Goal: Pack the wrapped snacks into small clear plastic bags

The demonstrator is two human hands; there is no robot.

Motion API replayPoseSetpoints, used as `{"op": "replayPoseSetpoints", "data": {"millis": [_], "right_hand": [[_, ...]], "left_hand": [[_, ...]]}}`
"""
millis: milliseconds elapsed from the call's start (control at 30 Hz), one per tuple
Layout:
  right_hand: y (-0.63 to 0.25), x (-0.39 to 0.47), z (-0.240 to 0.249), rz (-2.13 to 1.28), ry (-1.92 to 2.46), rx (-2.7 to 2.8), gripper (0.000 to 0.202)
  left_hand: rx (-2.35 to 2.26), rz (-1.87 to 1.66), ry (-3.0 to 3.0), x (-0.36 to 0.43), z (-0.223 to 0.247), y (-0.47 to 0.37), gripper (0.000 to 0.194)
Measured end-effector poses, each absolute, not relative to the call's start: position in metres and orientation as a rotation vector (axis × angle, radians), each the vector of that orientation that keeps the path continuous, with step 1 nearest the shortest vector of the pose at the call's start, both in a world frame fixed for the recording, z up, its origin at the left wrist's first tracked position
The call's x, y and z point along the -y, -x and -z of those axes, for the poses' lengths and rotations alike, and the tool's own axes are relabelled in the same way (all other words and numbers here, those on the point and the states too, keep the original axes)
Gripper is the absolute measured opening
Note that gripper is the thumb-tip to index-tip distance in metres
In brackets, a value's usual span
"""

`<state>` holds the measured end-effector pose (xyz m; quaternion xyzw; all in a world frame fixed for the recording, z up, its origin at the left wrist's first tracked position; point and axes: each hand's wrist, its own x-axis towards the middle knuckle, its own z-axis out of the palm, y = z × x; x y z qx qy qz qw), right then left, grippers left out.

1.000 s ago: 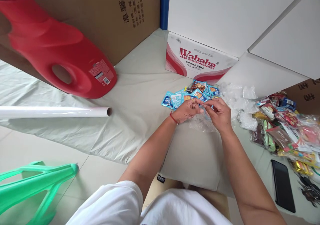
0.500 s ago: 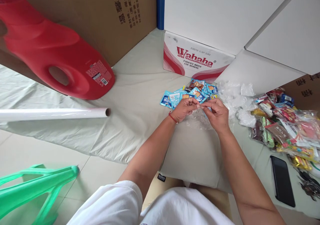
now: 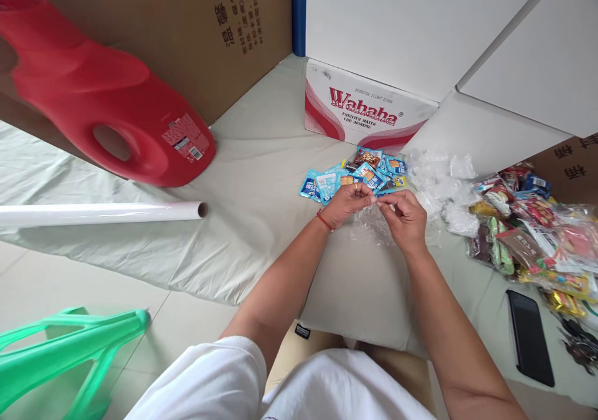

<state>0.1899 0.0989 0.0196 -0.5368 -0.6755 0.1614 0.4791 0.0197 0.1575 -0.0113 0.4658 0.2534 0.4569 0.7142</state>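
Note:
My left hand (image 3: 346, 207) and my right hand (image 3: 404, 219) meet fingertip to fingertip, both pinching the edge of a clear plastic bag (image 3: 374, 228). The thin, crinkled bag hangs below my fingers, over the near part of the cloth. Just beyond my hands lies a pile of blue snack packets (image 3: 329, 183), partly covered by my left fingers. A brown packet with a cookie picture (image 3: 367, 156) rests at the back of that pile. To the right of my right hand is a heap of crumpled clear plastic bags (image 3: 434, 180).
A mixed heap of wrapped snacks (image 3: 527, 220) lies at right, with a black phone (image 3: 531, 338) and keys (image 3: 579, 345) nearer me. Behind stands a Wahaha carton (image 3: 369, 108). At left are a red jug (image 3: 116, 108), a white roll (image 3: 103, 213) and a green stool (image 3: 79, 351).
My pinching fingertips have shifted very slightly, and the clear bag under them hangs a little differently. The packets and other things stay where they were.

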Motion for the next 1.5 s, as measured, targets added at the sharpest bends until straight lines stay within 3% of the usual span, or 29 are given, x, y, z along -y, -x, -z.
{"op": "replayPoseSetpoints", "data": {"millis": [300,700,800,1033,1133,1367,1500], "right_hand": [[-0.191,-0.092,-0.018,-0.290,1.351,1.692,0.015],[-0.201,-0.003,-0.005,0.227,1.392,1.859,0.012],[-0.201,0.018,-0.004,-0.077,1.548,1.721,0.009],[-0.202,-0.041,-0.043,-1.160,1.598,0.658,0.083],[-0.210,-0.072,-0.055,-1.343,1.657,0.568,0.093],[-0.211,-0.069,-0.042,-1.205,1.679,1.052,0.055],[-0.198,-0.044,-0.025,-1.028,1.583,0.914,0.045]], "left_hand": [[-0.563,-1.102,-0.929,-0.161,0.016,-0.021,0.038],[-0.781,-1.129,-0.717,-0.168,0.019,-0.025,0.033],[-0.709,-1.149,-0.751,-0.166,0.018,-0.024,0.039],[-0.454,-1.016,-0.998,-0.152,0.015,-0.024,0.051],[-0.396,-0.957,-1.083,-0.148,0.016,-0.026,0.049],[-0.451,-0.901,-1.109,-0.146,0.015,-0.030,0.053],[-0.538,-0.999,-1.002,-0.152,0.018,-0.033,0.055]]}}
